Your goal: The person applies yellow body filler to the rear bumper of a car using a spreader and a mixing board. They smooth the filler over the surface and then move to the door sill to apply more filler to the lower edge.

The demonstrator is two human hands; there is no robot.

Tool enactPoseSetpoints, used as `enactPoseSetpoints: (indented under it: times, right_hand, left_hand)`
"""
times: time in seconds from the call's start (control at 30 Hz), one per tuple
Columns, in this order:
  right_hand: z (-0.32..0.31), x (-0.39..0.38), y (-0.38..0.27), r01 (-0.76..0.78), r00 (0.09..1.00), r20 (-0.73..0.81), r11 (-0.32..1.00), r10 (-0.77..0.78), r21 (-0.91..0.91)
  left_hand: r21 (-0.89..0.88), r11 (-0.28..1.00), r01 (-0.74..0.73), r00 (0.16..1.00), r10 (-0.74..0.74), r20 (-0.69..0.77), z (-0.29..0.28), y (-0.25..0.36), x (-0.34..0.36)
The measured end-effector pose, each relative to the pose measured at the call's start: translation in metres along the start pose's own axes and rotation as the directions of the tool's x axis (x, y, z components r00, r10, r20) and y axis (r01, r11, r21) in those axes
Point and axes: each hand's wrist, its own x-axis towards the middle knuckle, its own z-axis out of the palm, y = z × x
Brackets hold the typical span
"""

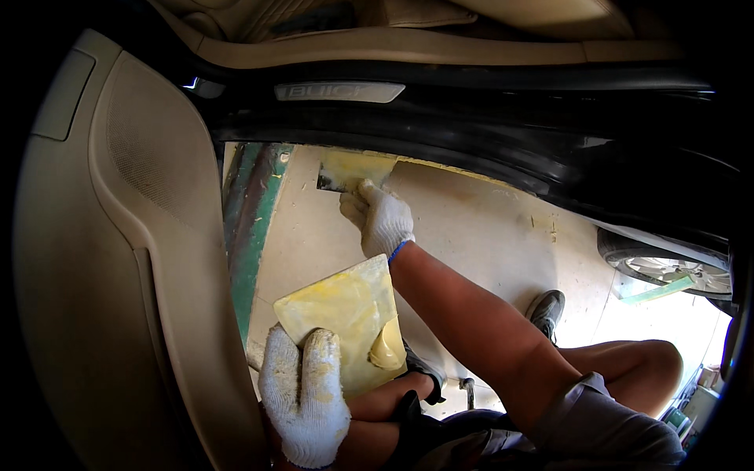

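Observation:
My left hand, in a white knit glove stained with yellow, grips the lower left edge of a flat putty board. Yellow smears cover the board, and a thick dollop of pale yellow putty sits near its right edge. Farther away, my right hand, gloved the same way, is closed on a flat rectangular putty spreader coated in yellow. The spreader's far edge meets the underside of the black car sill; the contact itself is hidden. Yellow residue runs along the sill's lower edge.
The beige inner panel of an open car door stands close on my left. A green and dark strip crosses the tiled floor. At the right are a car wheel and a pale green strip. My shoe rests on the floor.

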Motion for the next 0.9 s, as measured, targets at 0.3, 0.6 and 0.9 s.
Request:
enactPoseSetpoints:
  times: [0.3, 0.6, 0.9]
  right_hand:
    - [0.006, -0.005, 0.007, 0.008, 0.999, 0.044, 1.000, -0.007, -0.020]
    - [0.003, 0.006, -0.002, -0.034, 0.999, -0.039, 0.999, 0.035, 0.028]
    - [0.014, -0.016, -0.007, 0.056, 0.997, -0.056, 0.998, -0.055, 0.006]
  left_hand:
    - [-0.005, 0.993, 0.121, 0.993, -0.121, -0.006, 0.003, 0.014, -0.006]
    - [0.018, 1.000, -0.022, 0.998, 0.023, -0.056, 0.001, -0.003, -0.004]
    - [-0.003, 0.996, 0.094, 0.994, -0.094, 0.055, -0.002, 0.013, -0.003]
